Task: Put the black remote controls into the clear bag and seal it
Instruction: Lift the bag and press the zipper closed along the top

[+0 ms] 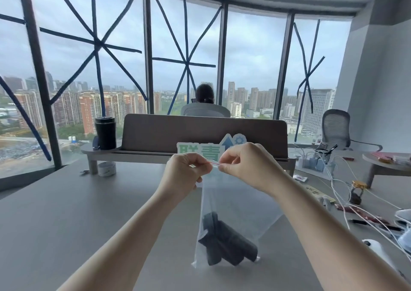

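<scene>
**A:** From the head camera, what do we have in front of us?

**B:** We hold a clear bag (231, 204) up above a grey desk (66, 213), near the middle of the view. Our left hand (185, 171) and right hand (249, 164) are both closed in a narrow pinch on the bag's top edge, close together, with a thin red seal strip (214, 163) running between the fingertips.

**A:** And the black remote controls (224, 239)?

**B:** They are already inside, resting in a dark cluster at the bottom of the bag, which hangs down toward us. We cannot tell how many there are. We see none lying loose on the desk.

**A:** So what is left?

**B:** We judge the loading done and the sealing under way. We cannot tell how much of the strip is pressed shut; the part under our fingers is hidden.

**A:** Anything nearby?

**B:** White cables (347, 193) lie far right, well apart from the bag.
</scene>
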`<state>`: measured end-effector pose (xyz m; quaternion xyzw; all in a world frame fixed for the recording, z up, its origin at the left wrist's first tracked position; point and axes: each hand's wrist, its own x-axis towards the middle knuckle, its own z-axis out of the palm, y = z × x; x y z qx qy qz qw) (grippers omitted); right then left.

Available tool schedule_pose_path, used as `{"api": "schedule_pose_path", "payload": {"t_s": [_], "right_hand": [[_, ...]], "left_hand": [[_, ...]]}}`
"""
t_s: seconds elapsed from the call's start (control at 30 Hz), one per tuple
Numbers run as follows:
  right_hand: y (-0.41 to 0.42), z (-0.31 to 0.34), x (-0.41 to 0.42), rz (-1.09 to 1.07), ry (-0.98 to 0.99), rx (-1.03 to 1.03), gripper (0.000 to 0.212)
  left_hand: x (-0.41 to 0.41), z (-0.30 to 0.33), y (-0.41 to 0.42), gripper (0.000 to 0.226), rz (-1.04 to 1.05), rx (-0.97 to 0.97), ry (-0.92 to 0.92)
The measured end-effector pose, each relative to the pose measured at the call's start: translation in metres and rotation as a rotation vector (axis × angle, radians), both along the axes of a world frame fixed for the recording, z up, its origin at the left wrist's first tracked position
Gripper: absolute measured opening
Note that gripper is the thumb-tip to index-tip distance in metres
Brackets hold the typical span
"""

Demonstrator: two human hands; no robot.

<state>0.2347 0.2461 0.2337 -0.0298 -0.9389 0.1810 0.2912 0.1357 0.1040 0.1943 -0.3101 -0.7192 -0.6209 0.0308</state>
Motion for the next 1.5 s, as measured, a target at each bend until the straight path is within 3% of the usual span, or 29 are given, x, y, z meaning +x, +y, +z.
{"api": "schedule_pose_path", "payload": {"t_s": [0.37, 0.63, 0.8, 1.17, 1.33, 1.5], "right_hand": [[0.001, 0.014, -0.014, 0.084, -0.026, -0.083, 0.012], [-0.014, 0.015, -0.004, 0.059, -0.055, 0.056, 0.013], [-0.016, 0.015, 0.0, 0.051, 0.039, 0.106, 0.013], [-0.019, 0.01, -0.009, 0.067, -0.028, 0.049, 0.013], [-0.016, 0.011, -0.011, 0.074, -0.064, -0.041, 0.014], [-0.018, 0.011, -0.014, 0.046, -0.035, 0.008, 0.014]], "left_hand": [[0.001, 0.019, -0.004, 0.009, -0.007, 0.014, 0.076], [0.009, 0.019, -0.007, 0.021, -0.076, 0.098, 0.038], [0.009, 0.017, -0.009, 0.023, -0.088, 0.135, 0.007], [0.008, 0.016, -0.01, 0.029, -0.048, 0.117, 0.076], [0.006, 0.014, -0.013, 0.02, -0.067, 0.12, 0.099], [0.004, 0.015, -0.013, 0.02, -0.047, 0.116, 0.116]]}}
